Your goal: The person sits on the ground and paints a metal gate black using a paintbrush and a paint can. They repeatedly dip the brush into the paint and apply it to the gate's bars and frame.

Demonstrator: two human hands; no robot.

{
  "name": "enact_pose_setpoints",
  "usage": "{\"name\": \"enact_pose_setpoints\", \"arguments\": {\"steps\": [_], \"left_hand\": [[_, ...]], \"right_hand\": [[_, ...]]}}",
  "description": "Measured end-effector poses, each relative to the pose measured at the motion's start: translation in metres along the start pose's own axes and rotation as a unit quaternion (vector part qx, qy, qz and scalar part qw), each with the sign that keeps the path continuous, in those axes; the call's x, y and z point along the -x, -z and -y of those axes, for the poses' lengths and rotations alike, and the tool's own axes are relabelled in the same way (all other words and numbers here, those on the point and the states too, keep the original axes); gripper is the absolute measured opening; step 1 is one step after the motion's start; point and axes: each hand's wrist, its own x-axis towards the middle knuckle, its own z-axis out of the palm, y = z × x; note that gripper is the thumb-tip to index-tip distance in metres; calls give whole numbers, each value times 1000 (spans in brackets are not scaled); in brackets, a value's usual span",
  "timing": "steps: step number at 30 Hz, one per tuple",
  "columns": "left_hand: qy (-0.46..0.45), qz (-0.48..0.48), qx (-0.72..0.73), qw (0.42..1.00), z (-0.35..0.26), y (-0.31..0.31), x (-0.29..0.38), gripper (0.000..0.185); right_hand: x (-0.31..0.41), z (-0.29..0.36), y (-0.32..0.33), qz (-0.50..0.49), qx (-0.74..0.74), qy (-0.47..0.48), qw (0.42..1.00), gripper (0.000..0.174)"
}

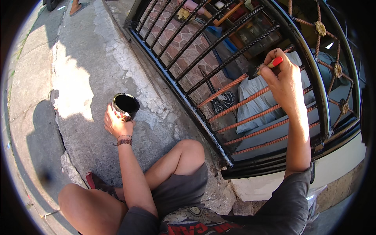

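My left hand [119, 122] holds a paint can [126, 110] upright over the pavement; dark paint shows inside it. My right hand [280, 77] grips a paintbrush [271, 64] with a red-tipped handle, its dark bristles at a twisted bar of the metal gate [182, 85]. That bar is black on its upper part and reddish-brown at its lower end [224, 89]. Several bars above it are glossy black, while several nearer me are reddish-brown twisted rods [249, 126]. The bottom rail [188, 101] looks black with pale, shiny streaks.
Cracked concrete pavement [97, 141] lies under my crossed legs. Behind the bars are a stone-patterned floor [182, 47], a pale sheet [255, 102] and a wooden cabinet [249, 38]. A low cream wall [264, 186] is beside my right arm. Another person's foot [77, 7] is at the top left.
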Motion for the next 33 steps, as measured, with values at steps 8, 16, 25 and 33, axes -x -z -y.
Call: {"name": "enact_pose_setpoints", "arguments": {"steps": [8, 16, 25, 33], "left_hand": [[12, 2, 0, 1000, -1, 1, 1, 117], [2, -9, 7, 1000, -2, 1, 2, 116], [5, -5, 3, 1000, -1, 0, 1, 117], [5, -3, -1, 1000, 1, -1, 1, 119]], "right_hand": [[4, -3, -4, -12, -36, -15, 999, 19], [8, -3, -13, -40, -63, 12, 997, 17], [-1, 1, -16, 3, -44, 18, 999, 18], [-15, -7, -22, -32, -17, 25, 999, 20]]}}
